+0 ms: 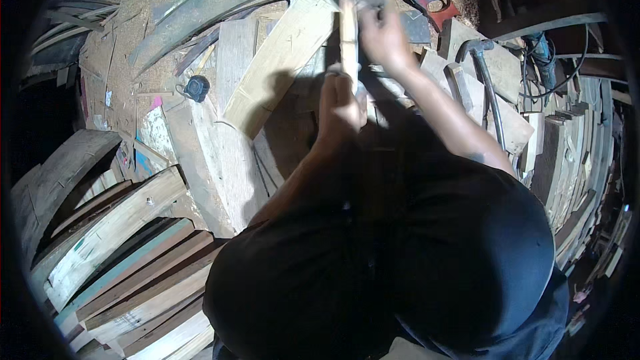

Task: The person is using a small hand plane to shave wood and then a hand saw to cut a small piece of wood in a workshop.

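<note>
My left hand [341,108] is closed around the lower end of a narrow wooden strip [349,40], which stands upright in the picture above my knees. Close to the strip's upper end is my right hand [388,40], its fingers bent and smeared by motion. Whether it grips the strip or some small grey thing there, I cannot make out. A wide pale board [287,60] lies slanted just left of the strip, partly in shadow.
A red-handled saw [445,15] lies beyond my right hand. Further right are a bent metal bar [490,83] and a corded power tool [545,60]. On the left sit a small dark round object [196,88] and stacked curved planks [113,233]. Sawdust [143,40] covers the far ground.
</note>
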The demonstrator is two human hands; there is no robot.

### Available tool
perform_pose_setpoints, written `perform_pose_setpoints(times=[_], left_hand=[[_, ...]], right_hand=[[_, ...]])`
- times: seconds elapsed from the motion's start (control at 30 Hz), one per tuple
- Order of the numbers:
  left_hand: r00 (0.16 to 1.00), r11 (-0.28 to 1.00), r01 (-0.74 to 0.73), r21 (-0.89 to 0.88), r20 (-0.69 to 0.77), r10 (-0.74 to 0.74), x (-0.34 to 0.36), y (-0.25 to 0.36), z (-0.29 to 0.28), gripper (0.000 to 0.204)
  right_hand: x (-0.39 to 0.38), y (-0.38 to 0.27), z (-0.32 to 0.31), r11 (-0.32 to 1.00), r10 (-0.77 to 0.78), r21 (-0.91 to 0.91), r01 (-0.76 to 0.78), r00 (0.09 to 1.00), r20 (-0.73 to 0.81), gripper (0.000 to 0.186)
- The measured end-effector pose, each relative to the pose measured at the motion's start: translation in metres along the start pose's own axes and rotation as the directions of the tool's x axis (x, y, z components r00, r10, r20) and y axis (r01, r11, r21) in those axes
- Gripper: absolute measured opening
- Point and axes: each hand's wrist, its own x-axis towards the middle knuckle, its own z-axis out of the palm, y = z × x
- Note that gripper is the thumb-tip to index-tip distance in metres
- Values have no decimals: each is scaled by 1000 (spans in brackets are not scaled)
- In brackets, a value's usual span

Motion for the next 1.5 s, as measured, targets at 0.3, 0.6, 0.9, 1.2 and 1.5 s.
perform_pose_setpoints(times=[0.3,0.6,0.9,1.2,1.5], left_hand=[[936,752,332,-570,99,-338,21,77,-47,30],[926,716,330,-615,63,-372,27,70,-53,31],[970,926,244,-289,59,-238,24,64,-44,29],[899,714,418,-562,145,-413,17,81,-53,31],[867,686,465,-560,134,-479,16,93,-52,29]], right_hand=[[-24,-52,-36,969,119,180,-171,956,269,28],[-44,-75,-21,988,6,136,-70,907,421,36],[-24,-58,-14,996,-23,88,-5,951,308,36],[-19,-60,-13,993,-2,109,-36,943,332,36],[-23,-53,-10,998,10,48,-27,952,307,36]])
